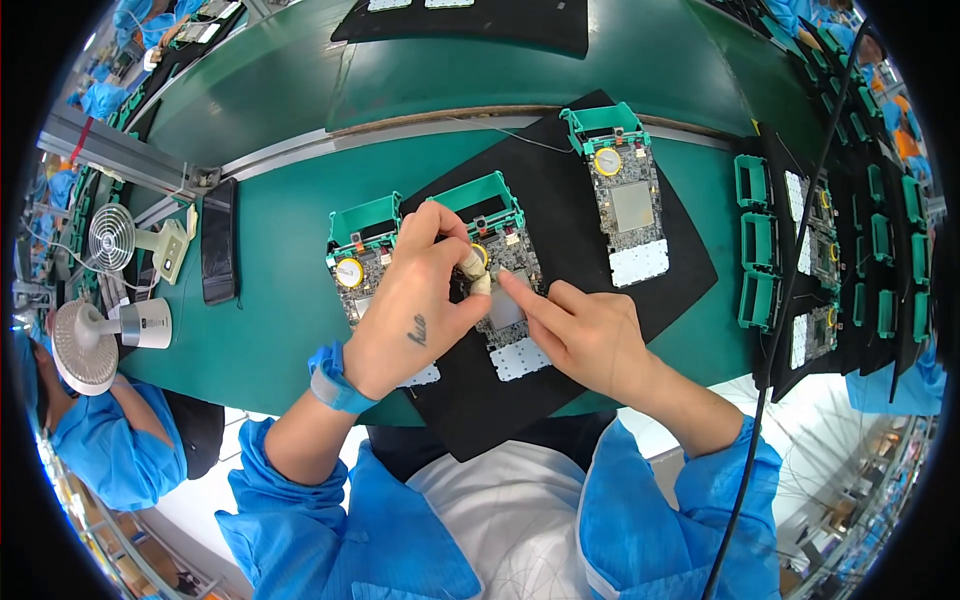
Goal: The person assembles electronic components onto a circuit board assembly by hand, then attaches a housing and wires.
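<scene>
My left hand (pixel 415 305) rests over a circuit board in a green frame (pixel 495 265) on a black mat (pixel 560 300). Its covered thumb and finger pinch at a spot near the board's round yellow cell. My right hand (pixel 585 335) points its index finger onto the grey metal shield in the middle of that board. A second board in a green frame (pixel 360 262) lies just left of it, partly under my left hand. A third board (pixel 625 195) lies further right on the mat, untouched.
A dark phone (pixel 218 240) lies at the left on the green table (pixel 280 300). Two small desk fans (pixel 100 335) stand at the left edge beside another person in blue. Trays of green frames and boards (pixel 800 260) fill the right side.
</scene>
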The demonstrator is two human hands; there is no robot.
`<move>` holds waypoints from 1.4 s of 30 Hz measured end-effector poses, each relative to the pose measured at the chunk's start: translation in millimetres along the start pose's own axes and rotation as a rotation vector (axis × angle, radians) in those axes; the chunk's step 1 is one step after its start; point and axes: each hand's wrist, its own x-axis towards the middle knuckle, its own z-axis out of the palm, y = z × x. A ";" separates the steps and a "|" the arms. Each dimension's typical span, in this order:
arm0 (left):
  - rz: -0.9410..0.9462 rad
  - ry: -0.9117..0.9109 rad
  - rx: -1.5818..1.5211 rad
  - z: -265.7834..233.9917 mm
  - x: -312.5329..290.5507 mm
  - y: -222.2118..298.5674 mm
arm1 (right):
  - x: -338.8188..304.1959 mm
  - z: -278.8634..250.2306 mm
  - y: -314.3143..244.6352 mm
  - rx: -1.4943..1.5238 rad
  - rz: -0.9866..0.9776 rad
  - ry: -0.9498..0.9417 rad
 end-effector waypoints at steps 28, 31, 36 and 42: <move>0.105 0.548 0.077 -6.4 -72.6 -25.0 | -4.0 9.2 5.0 0.876 0.610 0.114; 0.042 0.621 0.084 -4.3 -91.7 -38.5 | 12.9 -24.1 -6.9 1.039 0.714 0.241; -0.016 0.506 0.159 14.7 -90.9 -21.2 | 104.7 -129.0 -52.9 1.146 0.366 0.516; 0.053 0.522 0.158 34.8 -75.3 -13.4 | 256.0 -263.1 -61.8 1.086 0.016 0.736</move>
